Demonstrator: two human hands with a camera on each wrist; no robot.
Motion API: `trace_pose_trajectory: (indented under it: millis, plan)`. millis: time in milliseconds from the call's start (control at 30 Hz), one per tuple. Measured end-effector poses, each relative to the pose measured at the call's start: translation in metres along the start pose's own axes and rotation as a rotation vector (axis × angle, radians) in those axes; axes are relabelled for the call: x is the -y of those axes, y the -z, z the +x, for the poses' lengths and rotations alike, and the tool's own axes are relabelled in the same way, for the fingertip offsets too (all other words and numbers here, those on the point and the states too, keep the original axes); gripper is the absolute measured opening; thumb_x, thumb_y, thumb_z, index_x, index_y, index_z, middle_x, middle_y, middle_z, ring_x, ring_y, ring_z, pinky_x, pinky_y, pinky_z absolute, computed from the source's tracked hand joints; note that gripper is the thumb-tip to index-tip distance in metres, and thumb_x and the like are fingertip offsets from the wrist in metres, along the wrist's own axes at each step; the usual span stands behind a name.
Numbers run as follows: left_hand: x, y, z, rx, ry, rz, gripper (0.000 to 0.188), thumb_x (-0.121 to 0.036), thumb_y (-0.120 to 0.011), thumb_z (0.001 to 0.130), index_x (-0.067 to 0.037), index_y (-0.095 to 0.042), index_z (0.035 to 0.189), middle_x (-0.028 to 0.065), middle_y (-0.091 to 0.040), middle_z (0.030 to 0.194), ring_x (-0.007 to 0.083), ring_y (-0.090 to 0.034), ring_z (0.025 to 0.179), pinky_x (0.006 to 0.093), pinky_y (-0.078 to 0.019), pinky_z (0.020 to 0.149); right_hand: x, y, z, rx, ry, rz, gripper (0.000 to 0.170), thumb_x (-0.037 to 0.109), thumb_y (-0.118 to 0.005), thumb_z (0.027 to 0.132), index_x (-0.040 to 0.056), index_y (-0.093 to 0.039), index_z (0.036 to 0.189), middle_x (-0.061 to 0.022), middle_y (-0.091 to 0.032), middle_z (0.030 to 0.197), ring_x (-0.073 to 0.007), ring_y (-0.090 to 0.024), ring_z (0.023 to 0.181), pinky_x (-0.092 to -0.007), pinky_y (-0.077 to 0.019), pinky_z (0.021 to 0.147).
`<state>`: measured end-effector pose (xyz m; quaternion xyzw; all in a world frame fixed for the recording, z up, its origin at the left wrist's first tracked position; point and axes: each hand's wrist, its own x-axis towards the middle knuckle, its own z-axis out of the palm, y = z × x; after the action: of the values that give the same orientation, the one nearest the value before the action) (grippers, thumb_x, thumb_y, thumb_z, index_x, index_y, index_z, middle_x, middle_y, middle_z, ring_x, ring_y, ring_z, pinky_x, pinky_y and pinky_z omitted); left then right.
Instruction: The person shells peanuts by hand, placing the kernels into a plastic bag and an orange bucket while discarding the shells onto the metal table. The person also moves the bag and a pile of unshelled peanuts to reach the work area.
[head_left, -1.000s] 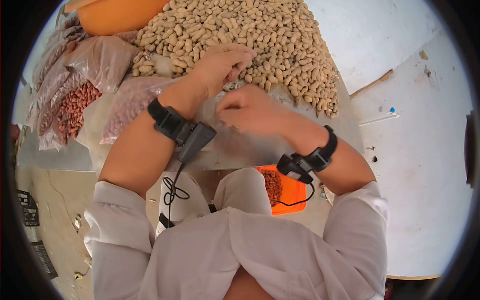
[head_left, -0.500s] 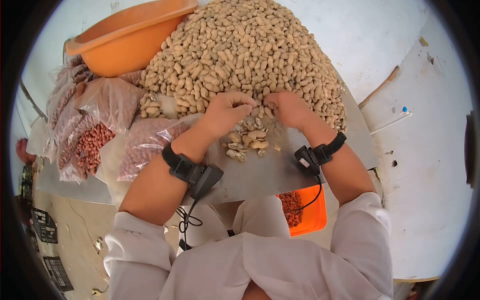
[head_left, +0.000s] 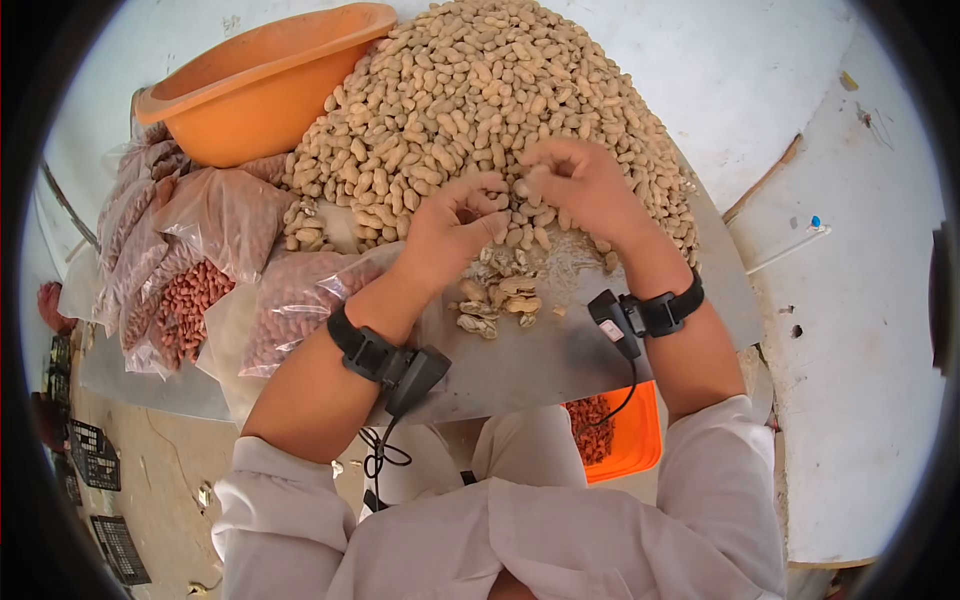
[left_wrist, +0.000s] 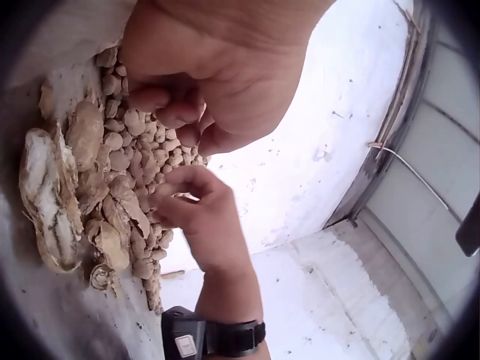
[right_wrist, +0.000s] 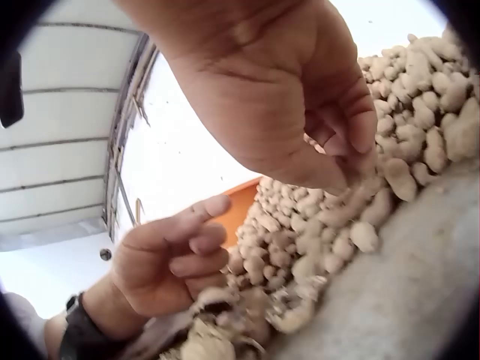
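Observation:
Over the near edge of the unshelled peanut heap [head_left: 480, 110], my left hand [head_left: 448, 228] has its fingers loosely bent, with no thing visible between them. Beside it, to the right, my right hand [head_left: 585, 190] has thumb and fingertips brought together at a peanut; the fingers partly hide it. The right wrist view shows the right hand [right_wrist: 277, 97] low over the peanuts, its thumb near the bent fingers. The left hand [right_wrist: 172, 262] is apart from it there. Broken shells [head_left: 500, 292] lie on the metal table [head_left: 500, 375] just below the hands.
An orange basin [head_left: 250, 110] leans behind bags of red kernels [head_left: 225, 215] at the left. Another bag [head_left: 300, 300] lies beside the left forearm. An orange container [head_left: 635, 440] with reddish contents stands below the table edge. Crates [head_left: 95, 455] are on the floor.
Since half a second ago, my right hand has moved up over the heap and my left fingers have spread slightly. The head view has shifted since the earliest frame, uncovering the shells.

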<state>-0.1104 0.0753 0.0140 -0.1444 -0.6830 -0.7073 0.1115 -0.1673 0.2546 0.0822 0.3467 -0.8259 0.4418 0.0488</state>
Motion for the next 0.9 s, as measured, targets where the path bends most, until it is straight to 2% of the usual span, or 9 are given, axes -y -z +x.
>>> trace_pose_trajectory:
  millis: [67, 167, 267, 467, 567, 700, 767, 800, 900]
  plan:
    - [-0.001, 0.000, 0.001, -0.065, -0.070, -0.094, 0.033, -0.005, -0.063, 0.083, 0.004, -0.055, 0.114, -0.0003, -0.057, 0.085, 0.0057, -0.052, 0.071, 0.0200, -0.0433, 0.064, 0.008, -0.011, 0.004, -0.011, -0.112, 0.440, 0.009, 0.013, -0.063, 0.084, 0.0048, -0.061, 0.087, -0.0004, -0.059, 0.070, -0.0089, -0.057, 0.063, -0.0212, -0.0439, 0.053]
    - [-0.003, 0.005, 0.001, -0.136, -0.089, -0.120, 0.032, -0.005, -0.062, 0.084, 0.005, -0.056, 0.114, 0.0005, -0.058, 0.085, 0.0060, -0.053, 0.072, 0.0203, -0.0441, 0.065, -0.002, -0.036, 0.004, -0.051, -0.091, 0.735, 0.012, 0.016, -0.060, 0.087, 0.0041, -0.061, 0.092, -0.0015, -0.060, 0.070, -0.0081, -0.056, 0.056, -0.0197, -0.0435, 0.051]
    - [-0.005, 0.004, 0.001, -0.156, -0.079, -0.136, 0.027, -0.005, -0.062, 0.085, 0.005, -0.059, 0.109, 0.0013, -0.060, 0.083, 0.0063, -0.053, 0.073, 0.0210, -0.0449, 0.066, -0.011, -0.051, 0.000, -0.036, -0.095, 0.783, 0.018, 0.017, -0.061, 0.086, -0.0010, -0.060, 0.088, -0.0039, -0.060, 0.069, -0.0104, -0.057, 0.055, -0.0209, -0.0438, 0.048]
    - [-0.011, 0.002, 0.000, -0.130, -0.019, -0.173, 0.021, -0.007, -0.059, 0.087, 0.005, -0.061, 0.104, 0.0034, -0.062, 0.082, 0.0085, -0.055, 0.074, 0.0215, -0.0456, 0.066, -0.016, -0.053, -0.009, 0.040, -0.055, 0.670, 0.022, 0.017, -0.058, 0.089, 0.0011, -0.061, 0.104, -0.0037, -0.062, 0.074, -0.0085, -0.058, 0.064, -0.0205, -0.0463, 0.055]
    - [-0.008, 0.001, -0.002, -0.117, -0.007, -0.115, 0.020, -0.008, -0.058, 0.087, 0.005, -0.062, 0.102, 0.0046, -0.062, 0.082, 0.0098, -0.056, 0.073, 0.0218, -0.0457, 0.066, -0.018, -0.055, -0.010, 0.088, -0.162, 0.610, 0.027, 0.018, -0.059, 0.089, -0.0002, -0.060, 0.109, -0.0042, -0.063, 0.076, -0.0083, -0.058, 0.065, -0.0206, -0.0473, 0.058]
    - [0.000, 0.002, 0.001, -0.160, -0.086, 0.052, 0.018, -0.009, -0.057, 0.087, 0.005, -0.064, 0.097, 0.0060, -0.062, 0.080, 0.0105, -0.056, 0.073, 0.0227, -0.0458, 0.065, -0.019, -0.051, -0.010, 0.136, -0.165, 0.629, 0.026, 0.020, -0.060, 0.087, -0.0023, -0.064, 0.100, -0.0059, -0.064, 0.080, -0.0100, -0.059, 0.066, -0.0225, -0.0490, 0.060]
    - [0.000, 0.003, 0.001, -0.120, -0.070, 0.060, 0.022, -0.013, -0.058, 0.088, 0.004, -0.063, 0.102, 0.0029, -0.061, 0.082, 0.0079, -0.053, 0.074, 0.0210, -0.0438, 0.067, -0.021, -0.050, -0.011, 0.127, -0.169, 0.608, 0.024, 0.019, -0.060, 0.086, -0.0022, -0.064, 0.097, -0.0056, -0.063, 0.077, -0.0099, -0.058, 0.063, -0.0228, -0.0483, 0.058]
    - [-0.001, 0.002, 0.000, -0.099, -0.059, 0.063, 0.023, -0.014, -0.058, 0.089, 0.003, -0.063, 0.104, 0.0014, -0.061, 0.083, 0.0065, -0.051, 0.075, 0.0202, -0.0427, 0.067, -0.021, -0.050, -0.011, 0.115, -0.147, 0.524, 0.024, 0.018, -0.060, 0.086, -0.0021, -0.064, 0.098, -0.0046, -0.062, 0.076, -0.0089, -0.057, 0.063, -0.0224, -0.0472, 0.057]
    - [0.001, -0.001, 0.000, -0.164, -0.054, 0.092, 0.017, -0.008, -0.058, 0.086, 0.004, -0.065, 0.094, 0.0049, -0.062, 0.079, 0.0104, -0.056, 0.072, 0.0231, -0.0460, 0.064, -0.020, -0.051, -0.012, 0.080, -0.112, 0.339, 0.022, 0.016, -0.061, 0.086, -0.0023, -0.065, 0.098, -0.0026, -0.060, 0.073, -0.0068, -0.055, 0.062, -0.0216, -0.0446, 0.054]
